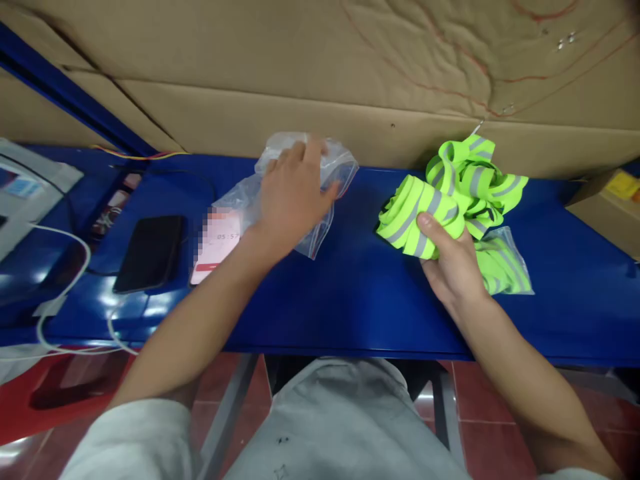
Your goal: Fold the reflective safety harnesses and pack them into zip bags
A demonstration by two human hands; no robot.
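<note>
My right hand [453, 260] grips a folded bundle of neon yellow-green reflective strap [417, 217] with grey stripes, the thumb lying on top. Behind it, a loose tangle of the same strap [475, 180] leans toward the cardboard. Under and beside my right wrist lies a clear bag packed with strap [505, 263]. Over on the left, my left hand [295, 190] is over a pile of clear zip bags [343, 160], fingers stretched and slightly blurred. Whether its fingertips touch the plastic I cannot tell.
A lit phone [220, 243] lies partly under the bags, beside a dark phone [150, 253]. White cables [85, 267] run over the left front edge of the blue table [350, 300]. Cardboard [300, 60] lines the back; a cardboard box [607, 207] stands at the right.
</note>
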